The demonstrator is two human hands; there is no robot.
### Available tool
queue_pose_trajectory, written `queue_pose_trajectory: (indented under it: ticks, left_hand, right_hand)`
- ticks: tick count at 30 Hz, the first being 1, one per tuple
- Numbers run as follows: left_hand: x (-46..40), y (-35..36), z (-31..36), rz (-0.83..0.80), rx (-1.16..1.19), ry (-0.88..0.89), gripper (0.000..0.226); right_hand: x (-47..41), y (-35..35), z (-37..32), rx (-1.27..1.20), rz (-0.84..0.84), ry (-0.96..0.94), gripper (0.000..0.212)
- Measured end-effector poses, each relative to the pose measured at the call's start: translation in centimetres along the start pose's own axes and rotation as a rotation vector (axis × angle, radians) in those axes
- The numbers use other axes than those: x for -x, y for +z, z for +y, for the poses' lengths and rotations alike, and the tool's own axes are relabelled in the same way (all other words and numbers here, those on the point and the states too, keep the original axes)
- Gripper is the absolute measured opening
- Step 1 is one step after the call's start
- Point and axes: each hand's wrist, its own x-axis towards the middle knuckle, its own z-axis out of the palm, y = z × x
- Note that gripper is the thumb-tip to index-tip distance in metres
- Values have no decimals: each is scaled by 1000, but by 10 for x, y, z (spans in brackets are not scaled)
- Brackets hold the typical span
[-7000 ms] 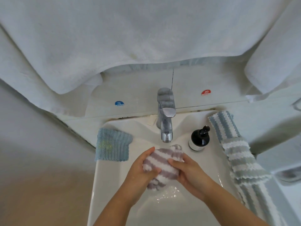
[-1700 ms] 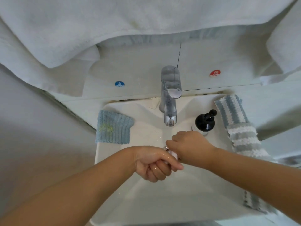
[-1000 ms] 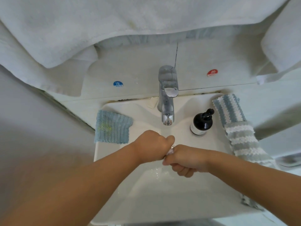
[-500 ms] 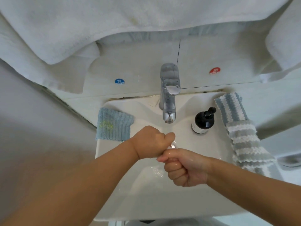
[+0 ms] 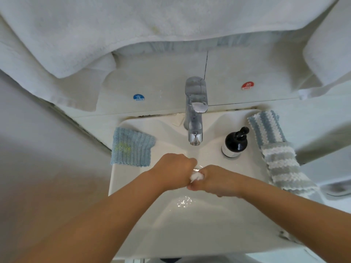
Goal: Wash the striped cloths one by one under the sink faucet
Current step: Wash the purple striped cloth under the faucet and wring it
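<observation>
Both my fists meet over the white sink basin [image 5: 133, 215], below the chrome faucet [image 5: 195, 118]. My left hand [image 5: 174, 170] and my right hand [image 5: 214, 180] each grip an end of a rolled-up striped cloth [image 5: 196, 176]; only a small white bit of it shows between them. No water stream is visible at the spout. Drops land in the basin under my hands. On the sink's right rim lie a blue-and-white striped cloth [image 5: 265, 128] and a grey-and-white striped cloth [image 5: 283, 168], partly overlapping.
A ribbed light-blue cloth [image 5: 131, 148] lies on the sink's left rim. A black pump bottle [image 5: 235, 143] stands right of the faucet. White towels [image 5: 133, 31] hang above. Cold [image 5: 138, 97] and hot [image 5: 247, 86] stickers mark the back ledge.
Seven seconds ago the purple-striped cloth was bunched openly between my hands. Since then it has been rolled tight and my fists have turned against each other, twisting it.
</observation>
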Motion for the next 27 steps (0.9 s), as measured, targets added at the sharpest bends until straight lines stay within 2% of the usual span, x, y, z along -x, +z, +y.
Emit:
queue_pose_trajectory:
  ticks: [2, 5, 7, 9, 11, 13, 17, 19, 21, 24, 27]
  left_hand:
    - [3, -6, 0, -106, 174, -135, 23]
    - [12, -16, -9, -169, 420, -193, 26]
    - [20, -19, -16, -239, 666, -238, 32]
    - [30, -25, -22, -290, 1029, -266, 33]
    - [40, -28, -27, -286, 1310, -281, 33]
    - [47, -28, -30, -259, 1446, -274, 30]
    - [48, -22, -24, -152, 1673, -344, 41]
    - [46, -19, -16, -92, 1737, -424, 43]
    - [44, -17, -9, -47, 1695, -478, 34]
    - [41, -14, -2, -35, 1540, -494, 26]
    - [40, -14, 1, -65, 1470, -433, 22]
  right_hand:
    - [2, -6, -2, 94, 69, -74, 36]
    - [4, -8, 0, -118, 90, -114, 45]
    - [5, -7, 6, -294, 127, -149, 37]
    - [5, -5, 15, -345, 191, -216, 19]
    - [6, -2, 24, -383, 210, -287, 15]
    - [6, 2, 29, -412, 254, -336, 21]
    - [8, 10, 37, -405, 496, -425, 30]
    - [9, 14, 40, -259, 589, -498, 30]
    - [9, 16, 41, -152, 588, -538, 27]
    - [10, 16, 37, -272, 498, -480, 27]
    - [7, 14, 30, -304, 521, -445, 25]
